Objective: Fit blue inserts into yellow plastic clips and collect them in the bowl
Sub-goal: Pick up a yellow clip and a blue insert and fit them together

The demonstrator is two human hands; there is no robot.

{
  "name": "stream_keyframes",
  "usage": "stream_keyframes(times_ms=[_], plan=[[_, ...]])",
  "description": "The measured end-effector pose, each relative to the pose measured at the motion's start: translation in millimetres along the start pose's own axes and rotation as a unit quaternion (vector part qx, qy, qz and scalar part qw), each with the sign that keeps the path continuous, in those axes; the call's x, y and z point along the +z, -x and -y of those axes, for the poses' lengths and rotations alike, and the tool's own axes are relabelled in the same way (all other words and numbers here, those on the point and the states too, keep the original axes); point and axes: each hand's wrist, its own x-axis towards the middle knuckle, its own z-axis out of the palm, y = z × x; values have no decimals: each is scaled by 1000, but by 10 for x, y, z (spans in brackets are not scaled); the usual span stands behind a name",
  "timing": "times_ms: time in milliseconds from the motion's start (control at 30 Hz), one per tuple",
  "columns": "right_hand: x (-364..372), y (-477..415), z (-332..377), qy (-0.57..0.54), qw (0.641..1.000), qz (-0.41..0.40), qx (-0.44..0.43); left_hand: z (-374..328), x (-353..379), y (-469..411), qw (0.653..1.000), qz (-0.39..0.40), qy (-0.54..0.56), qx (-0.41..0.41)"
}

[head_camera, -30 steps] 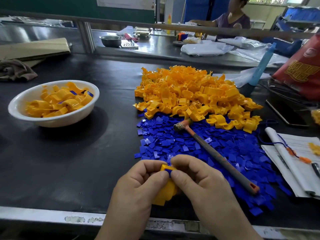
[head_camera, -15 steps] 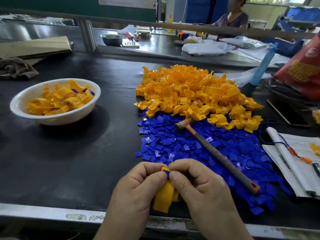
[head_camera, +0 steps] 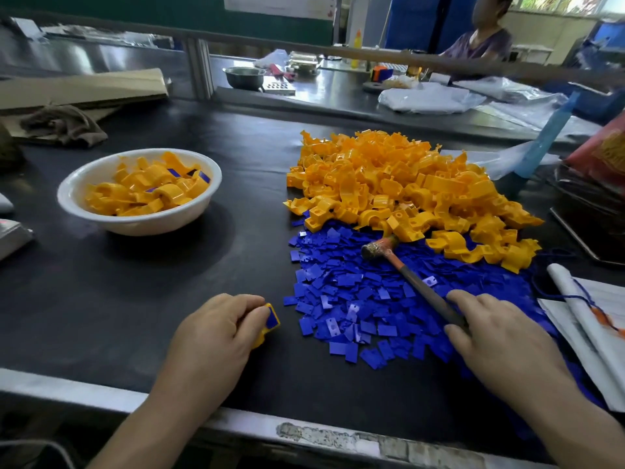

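Observation:
My left hand [head_camera: 216, 330] holds a yellow clip [head_camera: 269, 321] with a blue insert in its end, pressed down on the black table. My right hand [head_camera: 497, 333] lies over the handle of a small hammer [head_camera: 416, 282], fingers curling onto it; the hammer rests on the heap of blue inserts [head_camera: 365, 299]. Behind that heap is a big pile of yellow clips [head_camera: 399, 184]. A white bowl [head_camera: 135, 225] at the left holds several fitted clips.
Papers with a blue cord [head_camera: 588, 319] lie at the right edge, a red bag [head_camera: 605, 147] and a blue bottle [head_camera: 544, 137] behind them. Cardboard and a brown rag [head_camera: 64, 123] sit at the back left. A person sits at the far bench.
My hands have come apart. The left one has moved left and set the clip on the table; the right one has let go of it and reached right to the hammer handle.

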Motion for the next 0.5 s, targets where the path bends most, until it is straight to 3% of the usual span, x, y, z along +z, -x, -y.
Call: stream_keyframes(times_ms=[233, 400, 500], plan=[[-2, -17, -27, -4, 1000, -21, -23, 77, -8, 75, 994, 4, -106, 1], [-231, 182, 158, -194, 980, -31, -18, 47, -11, 51, 992, -7, -125, 13], [-344, 363, 407, -316, 948, 21, -25, 30, 15, 10, 990, -5, -142, 25]])
